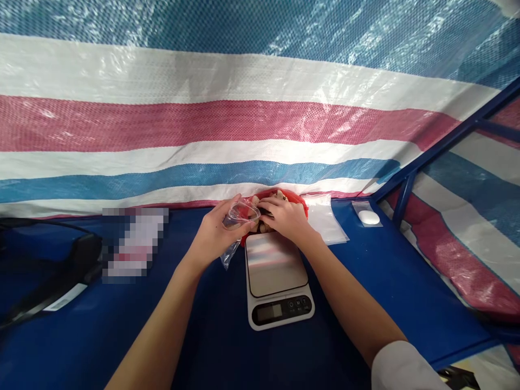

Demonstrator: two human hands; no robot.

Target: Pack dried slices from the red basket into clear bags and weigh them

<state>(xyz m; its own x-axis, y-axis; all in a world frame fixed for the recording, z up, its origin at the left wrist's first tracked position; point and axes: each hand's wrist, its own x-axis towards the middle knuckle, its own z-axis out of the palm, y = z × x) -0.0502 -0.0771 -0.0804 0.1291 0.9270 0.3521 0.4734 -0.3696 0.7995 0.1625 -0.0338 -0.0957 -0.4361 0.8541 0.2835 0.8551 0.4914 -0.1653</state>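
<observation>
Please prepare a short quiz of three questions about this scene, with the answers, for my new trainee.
1. Fill in, as seen by the wearer: the white rounded object lies to the ___ of the scale.
2. Which hand curls around the mouth of the clear bag?
3. True or false: the red container stands beyond the scale, farther from the person.

Key: 1. right; 2. the left hand; 3. true.

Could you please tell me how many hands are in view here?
2: the left hand holds a clear plastic bag, and the right hand is just to the right of it, over the red container.
</observation>
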